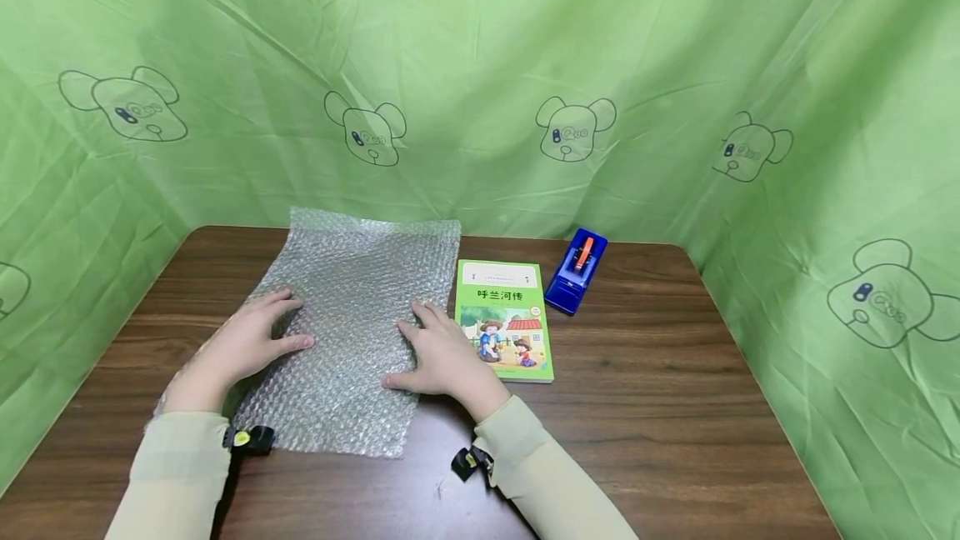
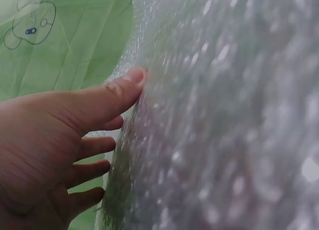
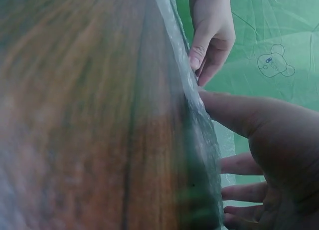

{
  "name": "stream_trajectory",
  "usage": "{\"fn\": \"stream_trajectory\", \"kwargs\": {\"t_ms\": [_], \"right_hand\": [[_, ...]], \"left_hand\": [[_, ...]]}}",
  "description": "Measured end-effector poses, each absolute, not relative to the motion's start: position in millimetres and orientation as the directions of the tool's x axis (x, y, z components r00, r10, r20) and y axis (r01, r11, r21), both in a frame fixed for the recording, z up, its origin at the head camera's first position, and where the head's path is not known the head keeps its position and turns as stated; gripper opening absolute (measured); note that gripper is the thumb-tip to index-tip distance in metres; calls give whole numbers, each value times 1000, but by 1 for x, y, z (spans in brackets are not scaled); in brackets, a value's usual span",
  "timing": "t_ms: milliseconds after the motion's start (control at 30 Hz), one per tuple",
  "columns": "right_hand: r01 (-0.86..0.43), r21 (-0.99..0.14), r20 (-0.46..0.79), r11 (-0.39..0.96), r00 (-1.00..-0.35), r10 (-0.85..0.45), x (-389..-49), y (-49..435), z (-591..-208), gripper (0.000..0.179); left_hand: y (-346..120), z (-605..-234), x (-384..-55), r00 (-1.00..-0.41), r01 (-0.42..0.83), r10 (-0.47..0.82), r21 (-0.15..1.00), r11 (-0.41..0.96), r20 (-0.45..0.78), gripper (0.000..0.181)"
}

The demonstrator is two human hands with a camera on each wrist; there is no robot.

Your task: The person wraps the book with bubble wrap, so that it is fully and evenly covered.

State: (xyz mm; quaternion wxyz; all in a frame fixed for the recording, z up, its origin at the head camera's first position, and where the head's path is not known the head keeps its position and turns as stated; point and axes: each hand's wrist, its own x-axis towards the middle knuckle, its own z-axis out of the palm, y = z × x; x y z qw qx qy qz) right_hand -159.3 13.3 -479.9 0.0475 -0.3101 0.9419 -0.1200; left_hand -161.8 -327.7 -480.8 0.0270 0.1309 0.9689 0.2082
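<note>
A sheet of bubble wrap [image 1: 352, 290] lies over the left half of the brown table, its far edge raised against the green cloth. My left hand [image 1: 251, 336] rests on its left side with the fingers spread and the thumb pointing inward. On the right side my right hand [image 1: 438, 357] touches the sheet, fingers loosely extended. In the left wrist view the thumb and fingertips [image 2: 133, 75] meet the bubbly surface. The right wrist view shows the right thumb [image 3: 227, 110] at the wrap, the left hand [image 3: 213, 33] beyond it.
A green illustrated book [image 1: 504, 323] lies just right of the bubble wrap. Behind it to the right is a blue tray-like object [image 1: 576, 272] with an orange part. Green cloth [image 1: 480, 65] with bear drawings encloses the wooden table [image 1: 637, 423] at the back and sides.
</note>
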Motion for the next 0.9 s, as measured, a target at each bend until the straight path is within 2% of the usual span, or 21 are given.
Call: {"fn": "stream_trajectory", "kwargs": {"t_ms": [333,667,900], "right_hand": [[-580,-215,10,786,-806,-592,-159,16,-471,86],[-571,-237,19,786,-811,-584,-161,19,-471,75],[-585,-299,24,754,-794,-607,-163,22,-470,69]], "left_hand": [[-316,-480,-161,-974,222,194,339,914,116,72],[-314,-484,-164,-972,233,209,361,903,105,70],[-315,-485,-164,-972,236,221,388,891,84,71]]}}
